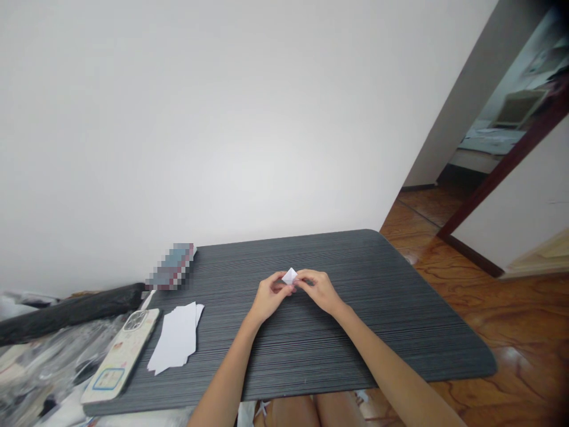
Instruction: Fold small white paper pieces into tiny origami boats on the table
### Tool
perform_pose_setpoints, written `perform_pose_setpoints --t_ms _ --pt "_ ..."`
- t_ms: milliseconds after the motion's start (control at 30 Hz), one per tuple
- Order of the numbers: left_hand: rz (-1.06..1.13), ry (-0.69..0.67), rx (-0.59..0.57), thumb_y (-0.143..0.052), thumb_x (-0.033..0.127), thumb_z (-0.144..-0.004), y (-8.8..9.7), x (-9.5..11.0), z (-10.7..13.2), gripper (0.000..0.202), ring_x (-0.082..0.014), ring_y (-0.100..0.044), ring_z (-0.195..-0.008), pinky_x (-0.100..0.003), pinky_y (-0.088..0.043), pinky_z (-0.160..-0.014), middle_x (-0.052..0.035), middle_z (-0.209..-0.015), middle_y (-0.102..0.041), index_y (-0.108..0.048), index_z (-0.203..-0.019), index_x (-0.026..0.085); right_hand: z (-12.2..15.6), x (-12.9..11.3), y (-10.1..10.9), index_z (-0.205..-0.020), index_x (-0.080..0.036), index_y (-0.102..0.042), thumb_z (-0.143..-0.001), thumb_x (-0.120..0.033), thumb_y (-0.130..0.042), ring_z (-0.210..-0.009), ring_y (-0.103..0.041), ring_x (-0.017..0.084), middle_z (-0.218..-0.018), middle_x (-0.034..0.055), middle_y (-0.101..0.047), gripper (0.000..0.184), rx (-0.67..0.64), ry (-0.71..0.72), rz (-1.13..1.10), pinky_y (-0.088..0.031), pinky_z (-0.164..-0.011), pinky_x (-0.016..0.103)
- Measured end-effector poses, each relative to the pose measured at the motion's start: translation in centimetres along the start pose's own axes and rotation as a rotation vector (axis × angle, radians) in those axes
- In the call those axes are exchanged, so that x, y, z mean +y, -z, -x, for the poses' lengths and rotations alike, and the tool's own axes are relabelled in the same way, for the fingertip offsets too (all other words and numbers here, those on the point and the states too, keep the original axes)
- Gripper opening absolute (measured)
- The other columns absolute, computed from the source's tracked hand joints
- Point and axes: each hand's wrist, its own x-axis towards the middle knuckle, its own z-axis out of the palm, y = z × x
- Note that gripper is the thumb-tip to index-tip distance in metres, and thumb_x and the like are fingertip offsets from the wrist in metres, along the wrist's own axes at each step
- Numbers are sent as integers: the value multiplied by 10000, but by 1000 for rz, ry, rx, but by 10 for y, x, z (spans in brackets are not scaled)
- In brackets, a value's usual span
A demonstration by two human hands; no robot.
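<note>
Between my two hands, above the dark table, is a small folded piece of white paper point(290, 275) with a diamond-shaped top. My left hand point(270, 295) pinches its left side, thumb toward me. On the other side my right hand point(319, 289) grips it with thumb and fingers. Both sets of fingertips nearly meet at the paper's lower edge and hide part of it. A stack of white paper sheets point(176, 337) lies to the left of my hands, slightly fanned out.
The dark striped table point(355, 255) stands against a white wall. At its left edge lie a phone in a patterned case point(122, 356) and a blurred-out flat object point(172, 267). Plastic-wrapped items and a long black roll point(75, 311) crowd the left. A doorway point(484, 136) opens at right.
</note>
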Motion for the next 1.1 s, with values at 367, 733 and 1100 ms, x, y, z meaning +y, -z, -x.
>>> perform_pose_setpoints --t_ms 367,733,1100 --pt "40 -12 23 -587 327 -714 -9 4 1 322 -141 -604 -510 -248 -494 -542 -31 -564 -627 -541 -934 97 -3 0 -6 -988 -185 -488 -681 -272 -611 -656 -597 135 -766 22 -643 342 47 -237 -373 -471 -622 261" --pt "-33 -4 -16 -561 335 -730 -11 7 2 300 -119 -567 -450 -219 -459 -488 -26 -517 -606 -540 -902 90 -6 2 -2 -690 -141 -583 -612 -304 -664 -589 -556 120 -655 12 -610 198 71 -357 -416 -433 -571 250" --pt "-19 -47 -13 -489 381 -772 -15 2 3 309 -108 -576 -450 -200 -437 -402 -45 -674 -581 -584 -850 97 -6 3 -1 -641 -137 -543 -596 -309 -680 -568 -527 101 -607 -13 -565 223 10 -381 -460 -412 -588 245"
